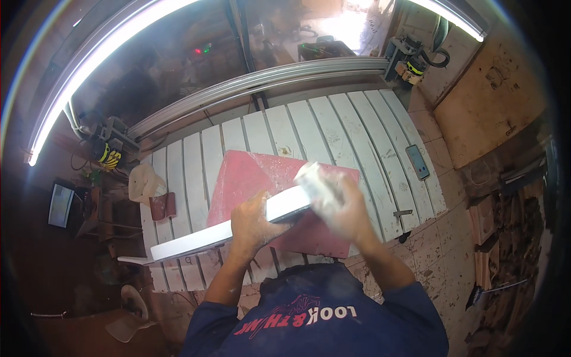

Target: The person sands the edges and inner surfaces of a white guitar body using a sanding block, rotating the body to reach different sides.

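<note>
A long, narrow white board (193,240) slants across the front of the slatted table, its near left end low and its right end raised. My left hand (250,223) is closed around the board near its middle, thumb on the near side. At the board's right end, my right hand (347,208) is closed on a pale, dusty pad (318,181) held against or just above the white face. Motion blurs this hand and the pad, so the pad's exact kind is unclear. Beneath both hands lies a dusty red sheet (238,178), partly covered by the board.
The white slatted table (309,128) carries a phone (417,162) and a small metal piece (402,212) at right. A red roll (162,206) and a cream bag (146,183) sit at left. A metal rail (262,83) spans the far side; wooden pieces (485,238) stand right.
</note>
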The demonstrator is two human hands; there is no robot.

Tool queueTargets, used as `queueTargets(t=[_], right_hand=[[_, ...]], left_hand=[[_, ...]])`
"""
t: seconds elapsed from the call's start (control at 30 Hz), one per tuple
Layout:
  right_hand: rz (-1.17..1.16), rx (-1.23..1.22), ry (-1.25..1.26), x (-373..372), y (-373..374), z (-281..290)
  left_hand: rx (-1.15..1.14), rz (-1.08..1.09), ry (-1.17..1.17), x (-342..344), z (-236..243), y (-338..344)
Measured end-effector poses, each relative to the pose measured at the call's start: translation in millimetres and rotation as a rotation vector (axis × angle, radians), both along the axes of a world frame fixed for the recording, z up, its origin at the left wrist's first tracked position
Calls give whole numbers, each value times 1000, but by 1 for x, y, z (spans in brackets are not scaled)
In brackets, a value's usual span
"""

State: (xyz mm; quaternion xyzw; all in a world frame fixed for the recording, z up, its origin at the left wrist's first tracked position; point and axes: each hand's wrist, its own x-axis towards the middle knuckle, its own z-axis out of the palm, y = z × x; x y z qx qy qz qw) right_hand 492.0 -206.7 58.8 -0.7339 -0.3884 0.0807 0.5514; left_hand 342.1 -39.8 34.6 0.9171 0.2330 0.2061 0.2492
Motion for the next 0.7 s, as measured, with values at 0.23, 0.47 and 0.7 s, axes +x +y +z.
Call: queueTargets(t=[0.23, 0.47, 0.7], right_hand=[[-284, -74, 214, 60, -21, -107], [-138, 8, 27, 13, -18, -58], [-377, -91, 447, 78, -44, -147]], left_hand=[[-38, 3, -15, 2, 0, -6], [-48, 20, -20, -3, -1, -2], [-48, -5, -30, 7, 0, -2]])
